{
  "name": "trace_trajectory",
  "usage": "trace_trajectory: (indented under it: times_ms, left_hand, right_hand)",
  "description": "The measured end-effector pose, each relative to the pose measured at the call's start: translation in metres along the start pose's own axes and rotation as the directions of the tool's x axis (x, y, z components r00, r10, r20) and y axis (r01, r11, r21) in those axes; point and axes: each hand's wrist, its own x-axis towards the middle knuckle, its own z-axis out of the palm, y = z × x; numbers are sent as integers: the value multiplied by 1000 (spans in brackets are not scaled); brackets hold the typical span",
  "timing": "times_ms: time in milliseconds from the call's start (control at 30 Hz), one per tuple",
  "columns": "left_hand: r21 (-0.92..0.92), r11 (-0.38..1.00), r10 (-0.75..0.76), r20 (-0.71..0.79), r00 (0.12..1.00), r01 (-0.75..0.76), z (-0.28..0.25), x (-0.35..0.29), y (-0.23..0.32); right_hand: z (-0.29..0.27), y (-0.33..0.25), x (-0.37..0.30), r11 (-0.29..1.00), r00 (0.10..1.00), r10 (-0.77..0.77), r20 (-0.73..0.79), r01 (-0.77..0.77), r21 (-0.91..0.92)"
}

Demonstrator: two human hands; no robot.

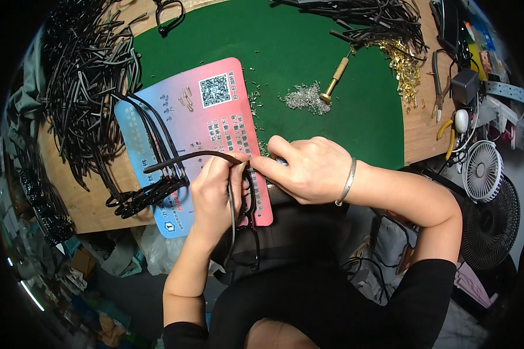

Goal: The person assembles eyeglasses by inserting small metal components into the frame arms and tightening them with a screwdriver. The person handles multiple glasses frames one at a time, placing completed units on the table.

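Note:
My left hand (212, 195) grips a black cable (183, 158) that runs leftward from my fingers, with thinner black wires trailing down from the hand. My right hand (308, 168), with a silver bangle on its wrist, pinches the cable's end at my left fingertips; a small blue tool shows behind its knuckles. Both hands work over the near edge of a pink-and-blue card (215, 116) lying on a green mat (308, 52). A bundle of finished black cables (148, 195) lies on the card just left of my left hand.
A big heap of black cable pieces (84, 75) fills the left of the wooden bench. More cables (378, 20), gold terminals (404, 70), a pile of small silver parts (303, 98) and a brass-handled tool (335, 78) lie farther back. Pliers (438, 87) and a small fan (483, 170) sit at the right.

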Motion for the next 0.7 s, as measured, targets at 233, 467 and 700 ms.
trace_trajectory:
  times_ms: [233,467,700]
  left_hand:
    - [15,985,172,-50,984,-171,5,-3,-8]
    - [23,988,153,-177,972,-151,3,21,-3]
    - [45,995,98,-169,981,-91,-8,29,10]
  right_hand:
    - [0,-4,-5,998,997,45,-57,-47,-29]
    - [-18,-11,-34,989,989,145,-1,-145,-3]
    - [-19,-13,-40,970,970,241,-14,-241,11]
